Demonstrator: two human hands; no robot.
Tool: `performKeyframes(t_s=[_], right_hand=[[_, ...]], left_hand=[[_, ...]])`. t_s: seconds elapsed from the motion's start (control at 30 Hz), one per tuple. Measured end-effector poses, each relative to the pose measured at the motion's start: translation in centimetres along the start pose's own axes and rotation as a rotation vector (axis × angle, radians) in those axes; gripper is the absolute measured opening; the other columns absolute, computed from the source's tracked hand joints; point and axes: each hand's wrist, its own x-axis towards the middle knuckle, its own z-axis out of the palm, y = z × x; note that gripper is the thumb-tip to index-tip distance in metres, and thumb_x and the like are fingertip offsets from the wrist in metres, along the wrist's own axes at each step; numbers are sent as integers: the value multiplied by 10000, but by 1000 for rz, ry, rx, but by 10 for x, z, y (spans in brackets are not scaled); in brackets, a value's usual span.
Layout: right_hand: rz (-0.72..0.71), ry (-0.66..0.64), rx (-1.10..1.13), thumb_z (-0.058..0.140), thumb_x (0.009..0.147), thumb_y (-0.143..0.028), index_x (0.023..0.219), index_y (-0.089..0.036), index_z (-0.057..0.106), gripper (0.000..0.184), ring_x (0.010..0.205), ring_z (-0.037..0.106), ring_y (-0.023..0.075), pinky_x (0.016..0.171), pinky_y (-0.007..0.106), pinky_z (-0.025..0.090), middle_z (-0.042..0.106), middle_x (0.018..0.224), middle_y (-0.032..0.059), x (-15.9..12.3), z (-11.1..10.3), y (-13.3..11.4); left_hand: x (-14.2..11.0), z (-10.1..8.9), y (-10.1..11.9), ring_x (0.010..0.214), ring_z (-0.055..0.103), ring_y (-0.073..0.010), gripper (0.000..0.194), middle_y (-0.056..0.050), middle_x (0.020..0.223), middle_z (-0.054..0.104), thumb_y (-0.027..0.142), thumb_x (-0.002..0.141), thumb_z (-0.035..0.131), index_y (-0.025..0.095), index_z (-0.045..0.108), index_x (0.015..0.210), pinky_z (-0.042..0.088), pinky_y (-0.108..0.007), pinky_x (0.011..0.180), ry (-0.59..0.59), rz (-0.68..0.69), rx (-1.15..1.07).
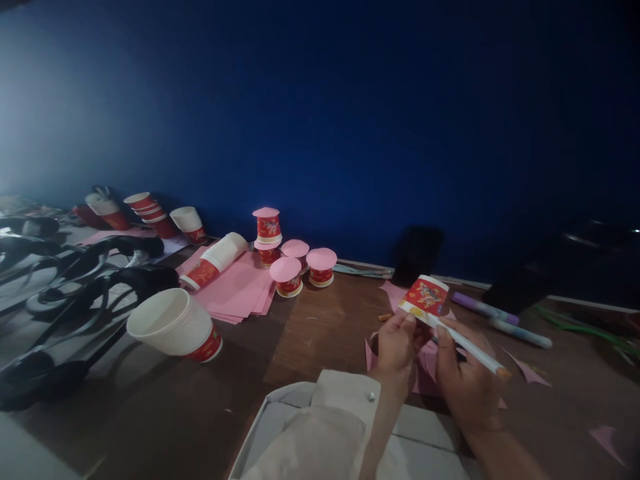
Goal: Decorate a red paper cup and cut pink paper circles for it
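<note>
In front of me at the right, a red printed paper cup [425, 295] is held tilted, its base pointing away and its rim toward me. Yellow colouring shows along part of the rim. My left hand [395, 353] pinches that rim between thumb and fingers. A white marker pen [473, 349] with an orange end lies in the closed fingers of my right hand [467, 383]. Its other end meets the cup's rim beside my left fingers; the tip itself is hidden. Pink paper scraps [428, 363] lie beneath both hands.
Several upturned cups with pink paper tops [321, 259] stand against the blue wall [320, 133]. Left of them are pink sheets [240, 287], a lying cup stack [215, 260], a larger stack [173, 323] and black headphones [120, 287]. Purple and white markers [485, 308] lie right.
</note>
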Motion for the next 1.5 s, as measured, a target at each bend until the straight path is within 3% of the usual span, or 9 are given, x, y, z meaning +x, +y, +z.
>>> performKeyframes(t_s=[0.47, 1.07, 1.5], right_hand=[[-34, -30, 6, 615, 983, -242, 1005, -182, 733, 133, 841, 730, 228, 801, 352, 544, 784, 924, 79, -2, 1, 4], [25, -35, 11, 601, 992, -285, 1021, -180, 750, 184, 849, 723, 251, 824, 396, 538, 785, 949, 101, -5, 1, 8], [139, -28, 7, 543, 1022, -381, 992, -204, 721, 252, 851, 711, 263, 812, 408, 552, 768, 920, 113, -7, -2, 3]], left_hand=[[1, 0, -2, 913, 723, -273, 484, -109, 845, 722, 466, 578, 927, 138, 704, 856, 559, -397, 864, 26, 4, 32], [3, -3, -6, 728, 638, -175, 488, -47, 768, 664, 526, 564, 920, 147, 713, 792, 529, -368, 839, 9, 4, 91], [3, -2, -1, 801, 708, -232, 558, -64, 756, 707, 523, 528, 960, 142, 722, 858, 547, -376, 830, 47, -2, 45]])
